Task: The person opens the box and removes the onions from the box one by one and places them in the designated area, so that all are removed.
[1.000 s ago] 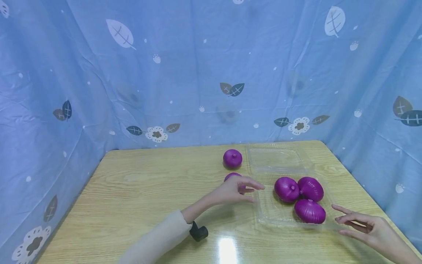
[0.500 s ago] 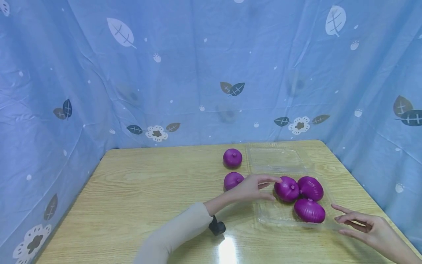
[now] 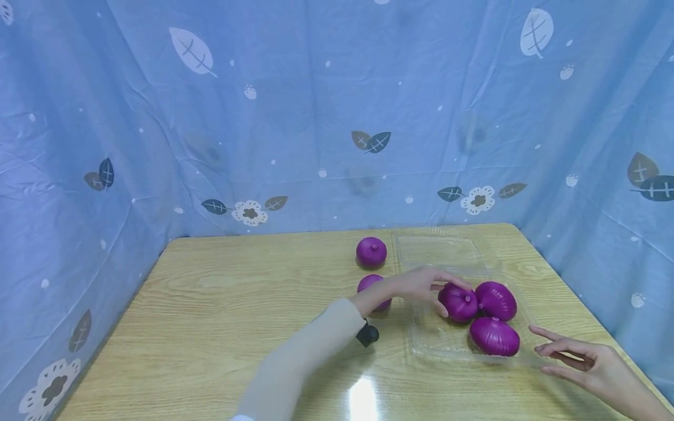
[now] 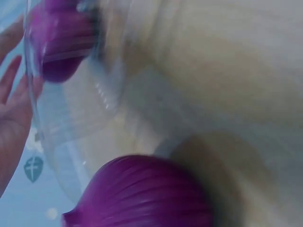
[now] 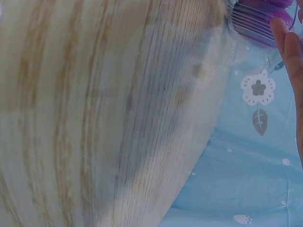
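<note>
In the head view, my left hand (image 3: 418, 285) reaches over the left wall of a clear plastic box (image 3: 447, 354), fingers spread over a purple onion (image 3: 457, 305). Its thumb lies at the onion's near left side. Two more onions share the box, one at the right (image 3: 496, 301) and one in front (image 3: 495, 337). My right hand (image 3: 595, 363) is at the box's front right corner, fingers loosely extended. The left wrist view has the left hand (image 4: 14, 109) partly behind the clear wall. In the right wrist view, a fingertip of the right hand (image 5: 292, 56) is right at the box's side.
Left of the box, two onions lie on the wooden table: a far one (image 3: 371, 252) and a nearer one (image 3: 371, 283) partly behind my left wrist. The box's clear lid (image 3: 439, 250) lies folded back behind it. A blue leaf-patterned curtain (image 3: 316, 117) surrounds the table.
My left hand has moved right, from beside the nearer table onion, across the box wall to the left onion inside. My right hand and the onions have stayed put.
</note>
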Demonstrator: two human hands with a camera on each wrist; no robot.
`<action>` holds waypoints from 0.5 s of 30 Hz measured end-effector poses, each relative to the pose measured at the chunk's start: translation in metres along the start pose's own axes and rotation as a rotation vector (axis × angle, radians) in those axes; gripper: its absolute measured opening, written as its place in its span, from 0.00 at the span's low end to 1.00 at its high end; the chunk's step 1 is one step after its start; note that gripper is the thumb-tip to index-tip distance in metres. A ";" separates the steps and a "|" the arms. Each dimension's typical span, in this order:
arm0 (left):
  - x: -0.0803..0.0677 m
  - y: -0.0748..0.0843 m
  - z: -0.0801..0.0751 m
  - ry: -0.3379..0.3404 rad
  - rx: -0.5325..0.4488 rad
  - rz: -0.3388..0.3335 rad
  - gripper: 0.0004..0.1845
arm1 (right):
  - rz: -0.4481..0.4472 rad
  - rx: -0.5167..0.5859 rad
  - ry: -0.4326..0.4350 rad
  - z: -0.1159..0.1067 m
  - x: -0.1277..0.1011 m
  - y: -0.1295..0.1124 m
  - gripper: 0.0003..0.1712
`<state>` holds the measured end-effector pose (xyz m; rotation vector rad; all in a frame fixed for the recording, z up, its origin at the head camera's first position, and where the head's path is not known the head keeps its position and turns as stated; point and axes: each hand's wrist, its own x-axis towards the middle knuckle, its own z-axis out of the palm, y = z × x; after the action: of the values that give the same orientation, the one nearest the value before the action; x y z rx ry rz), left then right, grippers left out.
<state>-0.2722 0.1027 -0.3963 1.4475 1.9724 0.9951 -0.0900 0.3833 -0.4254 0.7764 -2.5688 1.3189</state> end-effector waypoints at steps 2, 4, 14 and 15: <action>0.006 0.000 -0.006 -0.048 -0.024 0.009 0.35 | -0.003 0.000 0.004 0.000 0.000 0.000 0.18; 0.013 0.001 -0.012 -0.091 -0.080 0.010 0.35 | -0.002 -0.001 0.009 0.000 -0.001 0.000 0.18; 0.038 0.001 -0.017 -0.246 -0.457 -0.007 0.34 | 0.000 0.011 0.007 0.000 -0.001 0.000 0.17; 0.040 0.001 -0.017 -0.252 -0.481 -0.005 0.34 | -0.001 0.005 0.009 0.000 0.000 0.000 0.17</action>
<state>-0.2965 0.1363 -0.3838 1.2243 1.4322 1.1271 -0.0897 0.3832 -0.4256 0.7707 -2.5587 1.3263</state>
